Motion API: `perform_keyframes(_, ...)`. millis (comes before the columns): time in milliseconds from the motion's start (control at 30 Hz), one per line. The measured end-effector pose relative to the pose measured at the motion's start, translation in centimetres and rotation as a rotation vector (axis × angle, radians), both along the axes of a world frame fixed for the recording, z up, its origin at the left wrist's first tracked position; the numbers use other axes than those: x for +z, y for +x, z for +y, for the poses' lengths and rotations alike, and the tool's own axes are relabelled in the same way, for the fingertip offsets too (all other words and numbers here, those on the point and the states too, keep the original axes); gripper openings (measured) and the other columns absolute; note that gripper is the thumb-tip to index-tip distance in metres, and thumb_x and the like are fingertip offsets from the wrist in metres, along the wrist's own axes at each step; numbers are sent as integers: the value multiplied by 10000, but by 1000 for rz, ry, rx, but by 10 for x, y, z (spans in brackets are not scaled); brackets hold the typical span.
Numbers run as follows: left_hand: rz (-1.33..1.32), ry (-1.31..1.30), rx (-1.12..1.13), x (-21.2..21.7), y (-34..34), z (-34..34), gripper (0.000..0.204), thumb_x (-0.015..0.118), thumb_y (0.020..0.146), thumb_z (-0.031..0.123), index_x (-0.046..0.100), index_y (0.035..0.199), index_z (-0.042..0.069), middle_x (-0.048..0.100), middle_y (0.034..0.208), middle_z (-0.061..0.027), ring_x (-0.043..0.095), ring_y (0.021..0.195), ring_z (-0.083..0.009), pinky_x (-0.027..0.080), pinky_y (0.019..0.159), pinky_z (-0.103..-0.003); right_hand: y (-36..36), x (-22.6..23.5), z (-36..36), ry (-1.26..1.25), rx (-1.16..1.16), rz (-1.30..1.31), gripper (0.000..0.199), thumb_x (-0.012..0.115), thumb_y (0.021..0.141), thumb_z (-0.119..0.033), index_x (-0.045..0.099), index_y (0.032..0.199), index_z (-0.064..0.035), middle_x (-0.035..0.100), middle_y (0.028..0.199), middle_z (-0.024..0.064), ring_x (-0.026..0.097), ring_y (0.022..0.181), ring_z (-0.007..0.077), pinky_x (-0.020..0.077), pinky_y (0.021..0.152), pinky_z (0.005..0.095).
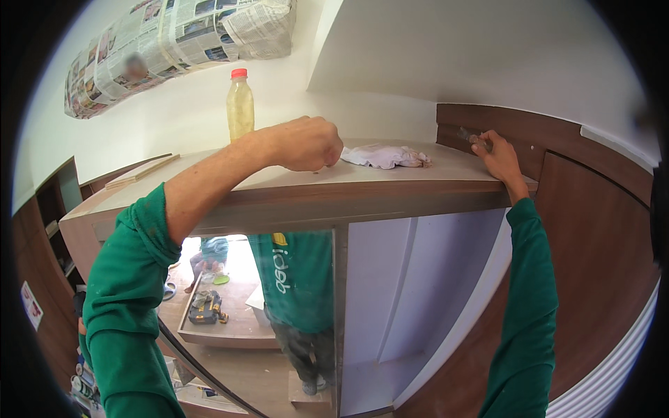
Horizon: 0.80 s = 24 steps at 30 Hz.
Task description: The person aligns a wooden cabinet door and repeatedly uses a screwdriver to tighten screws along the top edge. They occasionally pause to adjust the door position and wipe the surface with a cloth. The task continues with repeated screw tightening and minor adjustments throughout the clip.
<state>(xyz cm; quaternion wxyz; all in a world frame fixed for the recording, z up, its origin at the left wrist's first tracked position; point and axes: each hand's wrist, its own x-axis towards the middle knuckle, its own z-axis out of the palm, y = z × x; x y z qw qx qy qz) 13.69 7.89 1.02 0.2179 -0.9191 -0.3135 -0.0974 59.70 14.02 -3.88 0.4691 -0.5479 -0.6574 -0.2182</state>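
Note:
My left hand is over the top board of a cabinet, its fingers curled together; whatever they may hold is hidden. Just to its right a crumpled white cloth lies on the board. Behind my left wrist stands a bottle of pale yellow liquid with a red cap. At the board's right end my right hand pinches a small piece of clear plastic, held up in front of the brown wood panel. Its exact kind is hard to make out.
Below the board are a mirrored sliding door and an opening with a pale interior. A newspaper-wrapped unit juts from the wall above. Thin wood strips lie at the board's left. The mirror reflects a power tool on a platform.

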Motion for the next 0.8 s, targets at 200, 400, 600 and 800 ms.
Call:
perform_keyframes(200, -116, 227, -102, -1, -7, 1, 117, 671, 833, 13, 766, 902, 6, 729, 896, -189, 702, 879, -394, 557, 788, -472, 5, 1, 8, 112, -48, -116, 474, 763, 920, -430, 682, 1208, -62, 760, 1067, 220, 714, 1028, 429, 543, 875, 509)
perform_keyframes(400, -577, 407, -394, -64, 94, -64, 181, 732, 875, 62, 742, 1045, -2, 722, 1037, -179, 682, 992, -393, 533, 909, -481, -10, 12, -28, 385, 32, 238, 385, 793, 904, -432, 778, 1151, -137, 778, 971, 155, 741, 935, 371, 564, 833, 458)
perform_keyframes(600, -710, 681, -272, -136, 127, -29, 528, 791, 836, 160, 643, 1299, -46, 658, 1298, -198, 596, 1248, -404, 442, 1123, -514, 54, 6, -102, 391, -317, 172, 443, 717, 920, -497, 810, 1157, -136, 790, 992, 175, 749, 948, 368, 573, 862, 438)
perform_keyframes(800, -857, 803, -242, -150, 147, -18, 570, 811, 778, 234, 659, 1246, -53, 670, 1219, -184, 622, 1160, -368, 454, 1054, -519, 102, -3, -135, 125, -548, -128, 369, 708, 925, -432, 815, 1132, -146, 792, 982, 162, 747, 953, 387, 588, 878, 479)
